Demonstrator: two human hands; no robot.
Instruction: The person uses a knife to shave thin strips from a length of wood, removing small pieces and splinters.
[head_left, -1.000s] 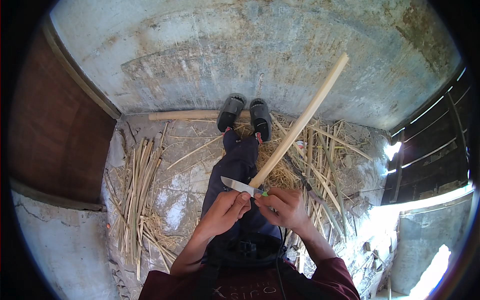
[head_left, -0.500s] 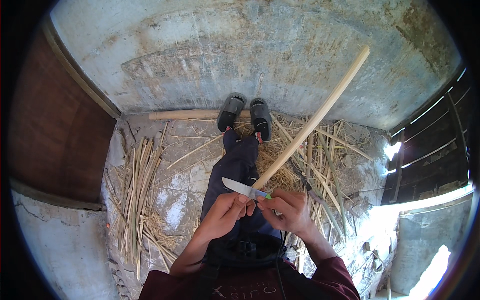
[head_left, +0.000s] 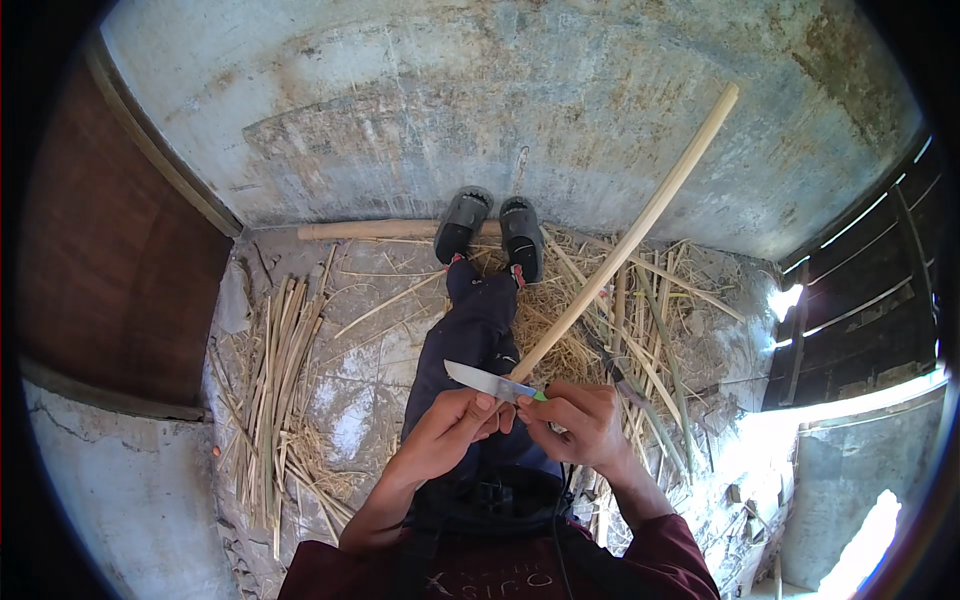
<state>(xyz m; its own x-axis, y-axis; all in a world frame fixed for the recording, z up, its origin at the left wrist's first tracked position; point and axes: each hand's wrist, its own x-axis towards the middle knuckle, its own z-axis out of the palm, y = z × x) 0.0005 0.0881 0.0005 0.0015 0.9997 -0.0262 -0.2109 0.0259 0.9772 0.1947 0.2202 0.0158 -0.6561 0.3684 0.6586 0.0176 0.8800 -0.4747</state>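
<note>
In my right hand (head_left: pixel 580 425) is a knife (head_left: pixel 482 381) with a green handle. Its fingers are closed round the handle, and the blade points left across the lower end of a long pale bamboo strip (head_left: pixel 640 230). My left hand (head_left: pixel 447 428) is closed on the strip's lower end, its thumb close to the blade. From there the strip slants up and right, its far end in front of the wall. My fingers hide the strip's very end and part of the knife handle.
A bundle of split strips (head_left: pixel 277 380) lies on the floor to the left. More sticks and shavings (head_left: pixel 545 318) lie around my legs and to the right. A thick pole (head_left: pixel 365 229) lies along the foot of the wall (head_left: pixel 400 130), beside my sandals (head_left: pixel 462 222).
The bamboo strip has shifted a little, its far end rising slightly and its face turning. The knife and right hand have moved slightly right and down.
</note>
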